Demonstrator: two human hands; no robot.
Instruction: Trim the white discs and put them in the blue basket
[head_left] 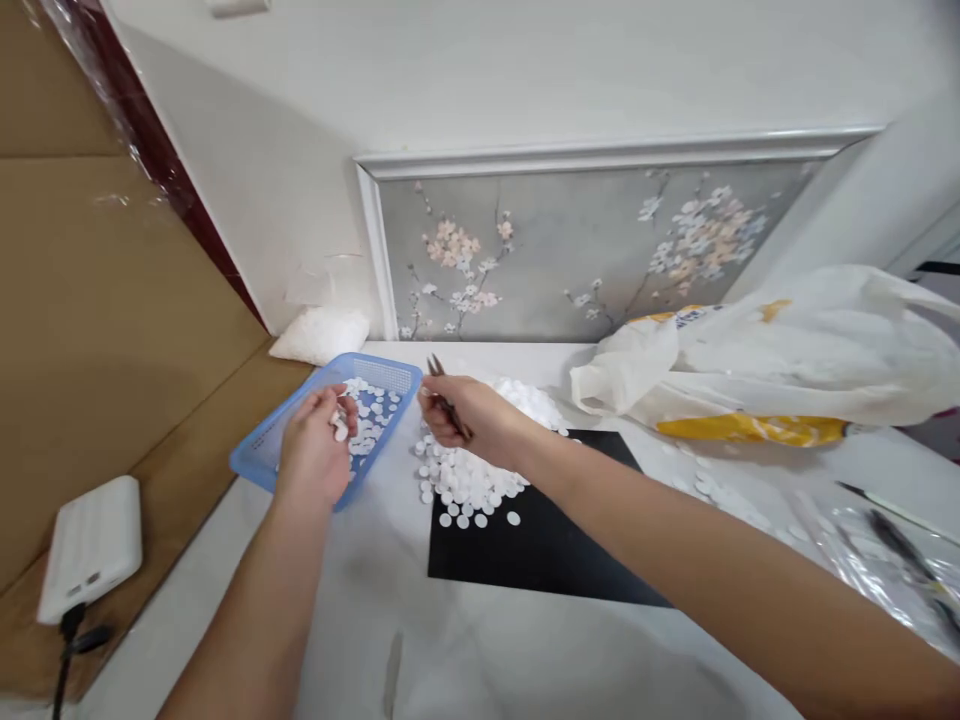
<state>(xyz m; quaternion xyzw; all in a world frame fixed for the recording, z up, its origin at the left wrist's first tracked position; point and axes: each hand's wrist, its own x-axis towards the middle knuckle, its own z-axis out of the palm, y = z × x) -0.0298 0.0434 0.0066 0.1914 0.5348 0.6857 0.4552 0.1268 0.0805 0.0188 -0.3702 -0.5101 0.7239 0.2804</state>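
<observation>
Over the blue basket point(259, 462) is my left hand point(321, 440), its fingers curled round a few small white discs point(340, 428). More white discs lie scattered inside the basket. My right hand point(469, 415) grips dark metal tweezers point(452, 412), whose tips point up and away beside the basket's right rim. Beneath and beyond this hand, a heap of white discs point(472, 485) spreads over the white table and the corner of a black mat point(547, 550). Part of the heap is hidden by my right hand and forearm.
A white plastic bag point(780, 360) lies at the back right, near loose discs and clear packaging point(870, 550). A small bag of white material point(322, 335) sits behind the basket. On cardboard at the left rests a white device point(94, 545) with a black cable.
</observation>
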